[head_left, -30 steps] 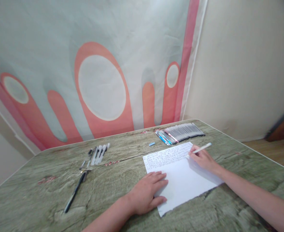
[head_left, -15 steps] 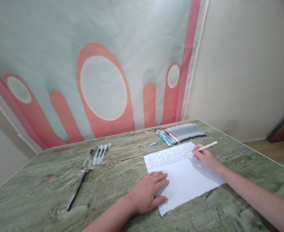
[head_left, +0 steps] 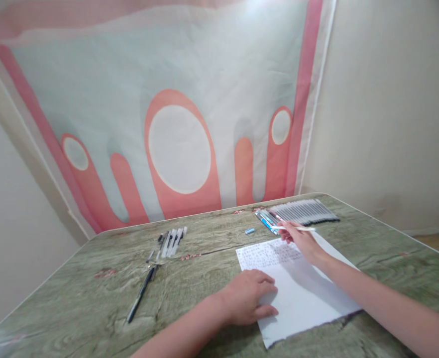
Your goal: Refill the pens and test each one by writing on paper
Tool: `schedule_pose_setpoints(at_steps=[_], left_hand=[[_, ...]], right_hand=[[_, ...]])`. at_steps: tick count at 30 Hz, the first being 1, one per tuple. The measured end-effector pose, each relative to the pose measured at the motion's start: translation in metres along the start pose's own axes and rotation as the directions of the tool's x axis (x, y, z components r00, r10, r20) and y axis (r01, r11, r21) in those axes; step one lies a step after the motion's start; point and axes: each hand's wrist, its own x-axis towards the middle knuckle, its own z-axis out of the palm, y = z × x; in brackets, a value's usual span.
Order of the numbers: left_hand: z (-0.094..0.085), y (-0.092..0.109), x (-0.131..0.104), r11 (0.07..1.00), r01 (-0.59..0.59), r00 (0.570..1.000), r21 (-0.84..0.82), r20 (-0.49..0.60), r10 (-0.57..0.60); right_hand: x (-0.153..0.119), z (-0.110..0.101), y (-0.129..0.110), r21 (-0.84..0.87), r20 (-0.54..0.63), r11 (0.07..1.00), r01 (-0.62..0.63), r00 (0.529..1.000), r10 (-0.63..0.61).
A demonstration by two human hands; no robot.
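A white sheet of paper [head_left: 305,293] lies on the table, with rows of dark handwriting across its upper part. My left hand [head_left: 249,297] rests flat on the sheet's left edge, fingers spread. Above the top of the sheet, my right hand [head_left: 299,239] is closed round a white pen [head_left: 304,228], held nearly level and pointing left. Just past that hand lie blue and teal pens [head_left: 266,222], beside a long row of clear pens with dark ends [head_left: 305,211]. A small blue cap [head_left: 250,231] sits to their left.
Several clear and black pens [head_left: 173,242] lie at the left on the wood-patterned table [head_left: 200,278], with a long black pen [head_left: 141,294] nearer me. A printed hanging sheet [head_left: 227,69] stands behind the table's far edge.
My right hand has lifted off the written lines and moved left and away, with the white pen now flatter. The whole view has shifted; my left hand stays on the sheet.
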Motion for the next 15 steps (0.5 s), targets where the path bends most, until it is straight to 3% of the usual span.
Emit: schedule_pose_setpoints(at_steps=[4, 6, 7, 9, 11, 12, 15], left_hand=[[-0.014, -0.025, 0.027, 0.999, -0.025, 0.999, -0.049, 0.03, 0.027], [-0.022, -0.047, 0.046, 0.998, 0.029, 0.998, -0.054, -0.057, -0.032], [-0.025, -0.06, 0.055, 0.992, 0.121, 0.984, -0.033, -0.13, -0.124], [-0.027, -0.084, 0.072, 0.944, 0.33, 0.903, 0.006, -0.294, -0.314], [-0.023, -0.103, 0.086, 0.867, 0.499, 0.8, 0.016, -0.393, -0.453], [-0.021, -0.11, 0.09, 0.841, 0.54, 0.769, 0.013, -0.414, -0.487], [-0.011, -0.12, 0.097, 0.82, 0.572, 0.745, -0.008, -0.414, -0.523]], right_hand=[[0.005, 0.01, 0.016, 0.045, -0.154, 0.998, 0.04, 0.987, -0.032], [0.004, 0.009, 0.024, 0.007, -0.224, 0.998, 0.068, 0.972, -0.065], [0.002, 0.007, 0.026, -0.014, -0.244, 0.996, 0.082, 0.966, -0.083], [0.0, 0.005, 0.028, -0.051, -0.254, 0.992, 0.111, 0.96, -0.121], [-0.002, 0.004, 0.027, -0.082, -0.251, 0.989, 0.126, 0.957, -0.143], [-0.003, 0.004, 0.025, -0.093, -0.249, 0.987, 0.129, 0.957, -0.148], [-0.005, 0.005, 0.021, -0.102, -0.235, 0.986, 0.132, 0.96, -0.152]])
